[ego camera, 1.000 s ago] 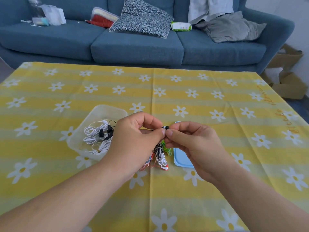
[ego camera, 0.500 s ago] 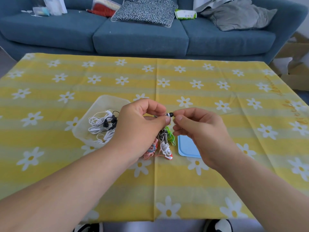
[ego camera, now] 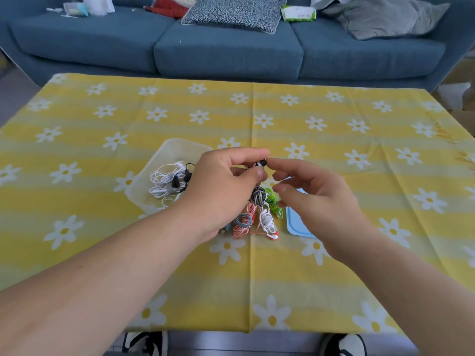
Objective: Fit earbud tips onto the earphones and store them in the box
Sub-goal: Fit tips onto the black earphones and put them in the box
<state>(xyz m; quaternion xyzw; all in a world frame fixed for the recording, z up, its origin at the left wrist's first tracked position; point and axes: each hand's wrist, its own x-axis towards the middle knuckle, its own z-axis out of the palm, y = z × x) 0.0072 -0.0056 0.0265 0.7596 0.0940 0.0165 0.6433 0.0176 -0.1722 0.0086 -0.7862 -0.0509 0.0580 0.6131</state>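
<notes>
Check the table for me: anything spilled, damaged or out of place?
Nothing stands out. The clear box sits upright with earphones inside, coloured earphone bundles lie piled beside it, the blue lid flat on the tablecloth.

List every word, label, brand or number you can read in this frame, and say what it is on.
None can be read.
On the green and white packet on the sofa: coloured print, too blurred to read.
On the yellow tablecloth, right edge: orange script, too small and slanted to read.
The earphone in the left hand, box, blue lid: no print shows.
</notes>
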